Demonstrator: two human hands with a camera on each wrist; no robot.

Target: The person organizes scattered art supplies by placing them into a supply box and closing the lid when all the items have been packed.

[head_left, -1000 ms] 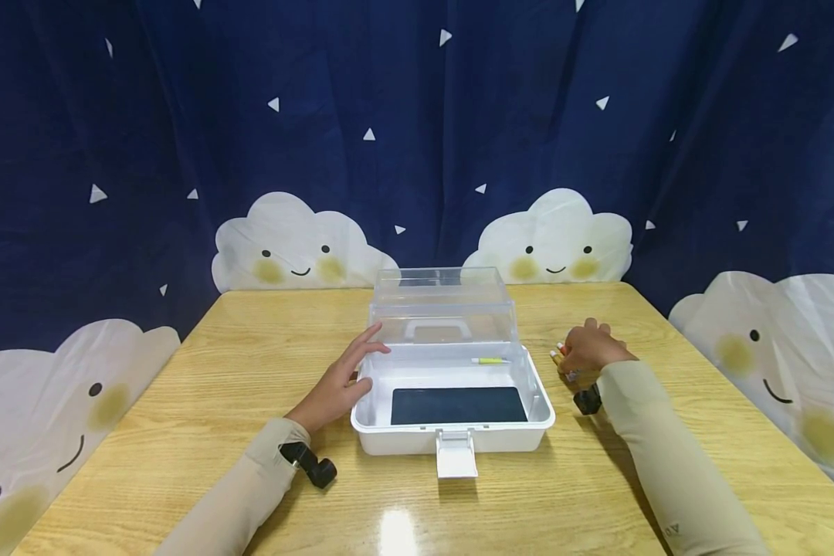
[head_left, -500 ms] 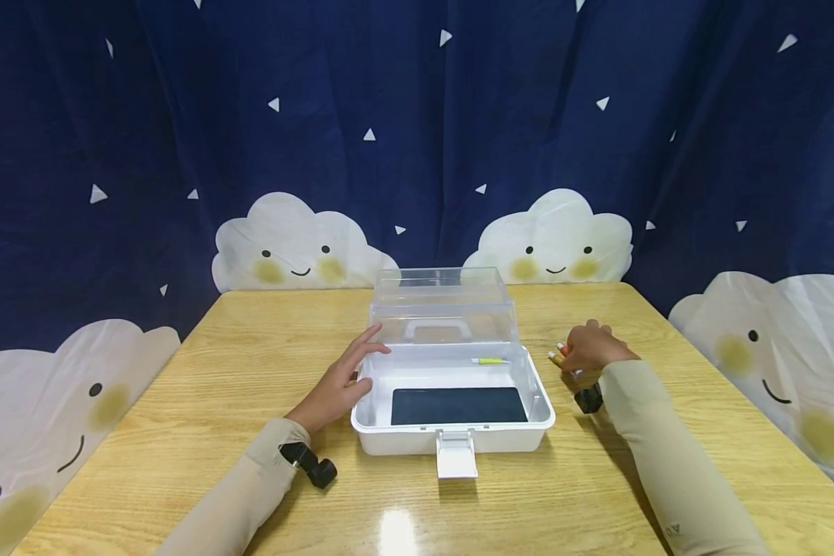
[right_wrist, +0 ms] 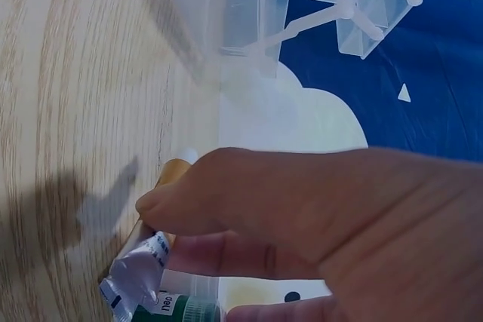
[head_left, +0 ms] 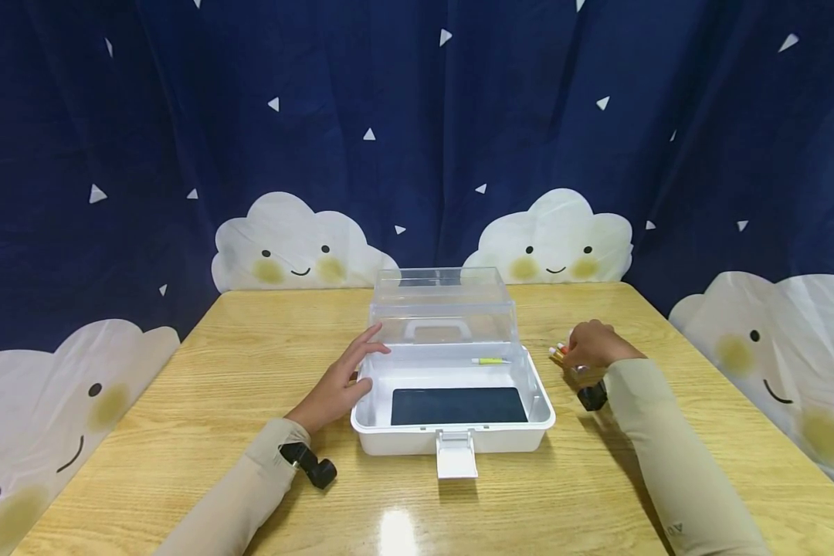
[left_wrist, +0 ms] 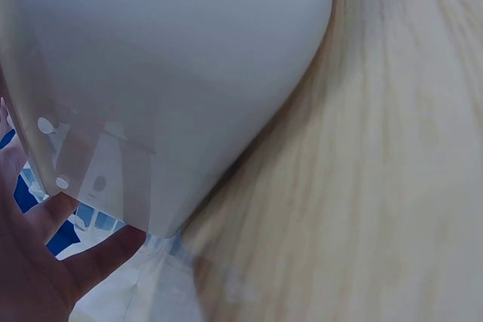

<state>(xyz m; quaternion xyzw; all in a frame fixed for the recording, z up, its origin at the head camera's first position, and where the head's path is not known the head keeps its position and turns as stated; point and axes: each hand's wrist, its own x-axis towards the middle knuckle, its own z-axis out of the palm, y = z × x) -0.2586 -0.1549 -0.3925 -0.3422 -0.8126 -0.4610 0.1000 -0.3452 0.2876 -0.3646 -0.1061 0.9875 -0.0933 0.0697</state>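
Observation:
A white plastic box (head_left: 452, 446) stands in the middle of the table, its clear lid (head_left: 443, 293) raised at the back. Inside lie a dark flat rectangle (head_left: 459, 405) and a slim yellow-and-white pen-like thing (head_left: 489, 361). My left hand (head_left: 337, 386) rests at the box's left rim, fingers spread. To the right of the box, my right hand (head_left: 595, 345) pinches small paint tubes: an ochre one (right_wrist: 173, 173) and a pale one with a crimped end (right_wrist: 136, 273). Below them, a green-labelled piece with a ridged end (right_wrist: 177, 308) shows. My fingers hide part of the bundle.
The wooden table (head_left: 264, 332) reaches back to a dark blue curtain (head_left: 320, 93) printed with white clouds and triangles. The box's white latch (head_left: 456, 457) hangs down in front, and clear trays (right_wrist: 362, 5) fold up with its lid.
My right hand has shifted slightly to the right, with the tubes still between its fingers. The left hand and the box stay as they were.

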